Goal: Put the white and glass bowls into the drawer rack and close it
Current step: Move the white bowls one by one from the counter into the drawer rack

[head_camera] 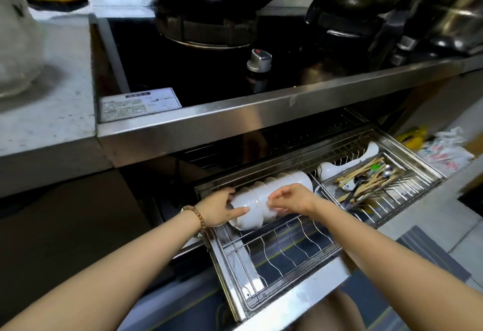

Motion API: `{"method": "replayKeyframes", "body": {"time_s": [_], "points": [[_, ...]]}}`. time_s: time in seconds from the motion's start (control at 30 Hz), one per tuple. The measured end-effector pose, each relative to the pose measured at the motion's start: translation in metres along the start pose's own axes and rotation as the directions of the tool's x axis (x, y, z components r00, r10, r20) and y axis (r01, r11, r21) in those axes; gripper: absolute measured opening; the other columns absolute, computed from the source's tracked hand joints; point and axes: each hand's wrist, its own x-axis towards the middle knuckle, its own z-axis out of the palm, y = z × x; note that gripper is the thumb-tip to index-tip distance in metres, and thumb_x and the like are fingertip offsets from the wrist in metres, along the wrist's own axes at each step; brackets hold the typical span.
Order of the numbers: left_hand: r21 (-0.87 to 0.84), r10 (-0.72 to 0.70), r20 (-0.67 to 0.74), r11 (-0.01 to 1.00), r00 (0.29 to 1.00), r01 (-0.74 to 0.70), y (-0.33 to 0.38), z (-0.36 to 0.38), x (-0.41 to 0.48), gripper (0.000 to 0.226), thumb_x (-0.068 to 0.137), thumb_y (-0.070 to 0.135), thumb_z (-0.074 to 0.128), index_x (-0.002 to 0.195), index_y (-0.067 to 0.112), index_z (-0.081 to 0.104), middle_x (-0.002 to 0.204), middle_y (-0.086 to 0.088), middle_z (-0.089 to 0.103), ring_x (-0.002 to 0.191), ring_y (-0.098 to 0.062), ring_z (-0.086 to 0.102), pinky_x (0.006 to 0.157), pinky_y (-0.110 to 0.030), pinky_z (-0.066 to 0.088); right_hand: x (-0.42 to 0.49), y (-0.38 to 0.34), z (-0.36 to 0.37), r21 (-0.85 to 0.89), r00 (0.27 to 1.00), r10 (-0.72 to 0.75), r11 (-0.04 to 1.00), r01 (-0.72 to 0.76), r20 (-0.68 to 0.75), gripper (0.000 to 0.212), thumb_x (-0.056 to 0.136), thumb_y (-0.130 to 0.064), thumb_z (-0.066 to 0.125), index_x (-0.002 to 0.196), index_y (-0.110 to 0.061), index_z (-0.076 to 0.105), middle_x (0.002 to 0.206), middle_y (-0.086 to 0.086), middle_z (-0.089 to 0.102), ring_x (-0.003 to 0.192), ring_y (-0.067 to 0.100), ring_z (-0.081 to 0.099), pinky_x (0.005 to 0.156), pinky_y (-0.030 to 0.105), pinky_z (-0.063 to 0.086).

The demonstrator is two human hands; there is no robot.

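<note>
Settling a nested row of white bowls [287, 181] on edge in the open drawer rack [287, 247].

The left hand [219, 209] grips the front bowl [248, 222] round its side, thumb laid across the near wall. The right hand [295, 197] hovers over the row with fingers loosely curled, and whether it pinches a rim cannot be told. The bowls lie at the rack's back-left corner, beside the cutlery basket [366, 181]. They look like glazed ceramic: stiff, smooth, probably slippery, easily chipped on steel wire, and heavy as a stack. They are best held by the outer wall with both hands and eased between the wires. No glass bowl can be clearly made out.
</note>
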Motion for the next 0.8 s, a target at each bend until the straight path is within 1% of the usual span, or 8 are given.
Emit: {"method": "replayKeyframes", "body": {"time_s": [0.07,0.17,0.3,0.37,0.47,0.57,0.7,0.8], "points": [[0.023,0.052,-0.029,0.998,0.998,-0.051,0.013,-0.005,-0.014,0.079,0.083,0.05,0.062,0.144,0.011,0.029,0.139,-0.008,0.049,0.121,-0.018,0.051,0.102,-0.025,0.04,-0.024,-0.009,-0.011,-0.038,0.998,-0.059,0.998,0.058,-0.03,0.025,0.084,-0.014,0.07,0.103,0.002,0.069,0.092,0.012,0.066,0.083,0.017,0.058,0.08,0.028,0.05],[0.024,0.132,-0.069,0.991,0.989,-0.131,0.042,-0.015,-0.035,0.075,0.083,0.051,0.061,0.142,0.015,0.032,0.136,-0.003,0.049,0.116,-0.017,0.054,0.101,-0.027,0.042,-0.067,-0.026,-0.029,-0.102,0.983,-0.17,0.981,0.162,-0.075,0.027,0.085,-0.022,0.068,0.109,-0.011,0.069,0.104,-0.002,0.069,0.091,0.003,0.062,0.073,0.01,0.048],[0.081,0.298,-0.129,0.954,0.946,-0.289,0.09,-0.038,-0.069,0.068,0.085,0.05,0.058,0.141,0.019,0.034,0.138,-0.001,0.05,0.124,-0.013,0.048,0.104,-0.026,0.038,-0.126,-0.052,-0.055,-0.132,0.939,-0.297,0.952,0.276,-0.176,0.032,0.084,-0.028,0.069,0.115,-0.023,0.065,0.106,-0.014,0.067,0.095,-0.01,0.059,0.069,-0.001,0.046],[0.156,0.4,-0.163,0.913,0.902,-0.377,0.115,-0.054,-0.09,0.068,0.085,0.053,0.056,0.141,0.024,0.034,0.138,0.002,0.051,0.124,-0.011,0.048,0.103,-0.027,0.039,-0.15,-0.067,-0.066,-0.17,0.902,-0.367,0.927,0.334,-0.227,0.037,0.083,-0.03,0.069,0.119,-0.027,0.062,0.111,-0.015,0.065,0.1,-0.008,0.059,0.079,0.004,0.047],[0.285,0.562,-0.243,0.82,0.79,-0.496,0.148,-0.084,-0.125,0.069,0.083,0.059,0.054,0.141,0.031,0.032,0.139,0.008,0.049,0.126,-0.007,0.045,0.103,-0.026,0.037,-0.179,-0.096,-0.076,-0.234,0.839,-0.462,0.883,0.406,-0.286,0.041,0.082,-0.036,0.069,0.122,-0.036,0.058,0.124,-0.015,0.06,0.116,0.002,0.055,0.099,0.025,0.044],[0.401,0.671,-0.331,0.737,0.664,-0.544,0.17,-0.123,-0.159,0.068,0.082,0.059,0.056,0.14,0.032,0.034,0.139,0.011,0.048,0.126,-0.006,0.043,0.101,-0.024,0.037,-0.198,-0.135,-0.074,-0.293,0.764,-0.572,0.817,0.497,-0.298,0.047,0.079,-0.042,0.069,0.125,-0.038,0.056,0.13,-0.017,0.055,0.122,0.001,0.049,0.099,0.025,0.041],[0.528,0.716,-0.435,0.694,0.545,-0.49,0.172,-0.18,-0.198,0.073,0.082,0.059,0.056,0.143,0.029,0.031,0.145,0.009,0.041,0.131,-0.005,0.035,0.106,-0.023,0.031,-0.208,-0.197,-0.057,-0.334,0.673,-0.696,0.714,0.615,-0.249,0.05,0.079,-0.044,0.068,0.126,-0.042,0.052,0.132,-0.021,0.046,0.127,0.0,0.042,0.094,0.021,0.04],[0.629,0.719,-0.49,0.683,0.493,-0.371,0.159,-0.221,-0.224,0.075,0.082,0.058,0.055,0.145,0.025,0.03,0.15,0.006,0.034,0.139,-0.009,0.026,0.113,-0.026,0.022,-0.206,-0.243,-0.035,-0.347,0.629,-0.752,0.654,0.673,-0.197,0.052,0.081,-0.041,0.069,0.129,-0.042,0.049,0.14,-0.02,0.041,0.129,0.001,0.037,0.094,0.019,0.038]]}}
